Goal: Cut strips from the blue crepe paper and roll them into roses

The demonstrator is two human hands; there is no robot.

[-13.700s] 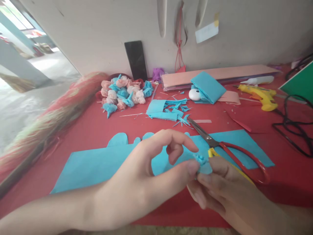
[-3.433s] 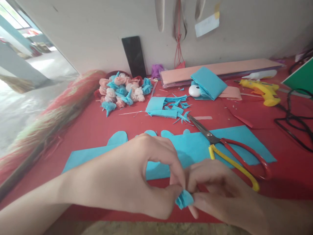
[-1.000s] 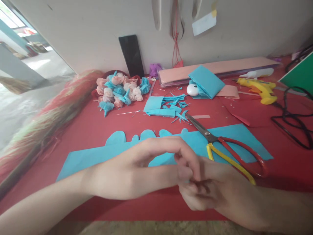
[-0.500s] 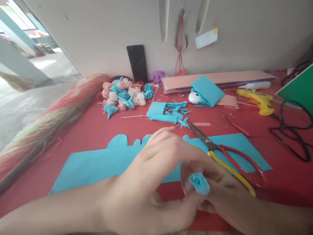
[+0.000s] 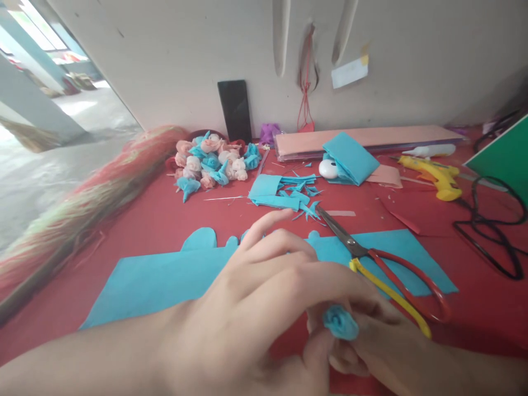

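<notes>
A small rolled blue paper rose sits between my two hands, its spiral top facing up. My right hand grips its base from the right, with the fingers partly hidden. My left hand arches over from the left, thumb and index finger closed around the rose. Under my hands lies a long blue paper strip with rounded cut-outs beside its far edge. Scissors with red and yellow handles rest half open on the strip's right part.
Behind are a pile of pink and blue paper roses, blue scraps, folded blue paper and a standing black phone. A yellow glue gun and black cable lie right; a fringed roll borders the left.
Both hands and the rose have shifted slightly down. My left hand's fingers have moved a little over the rose, and the rose has turned slightly.
</notes>
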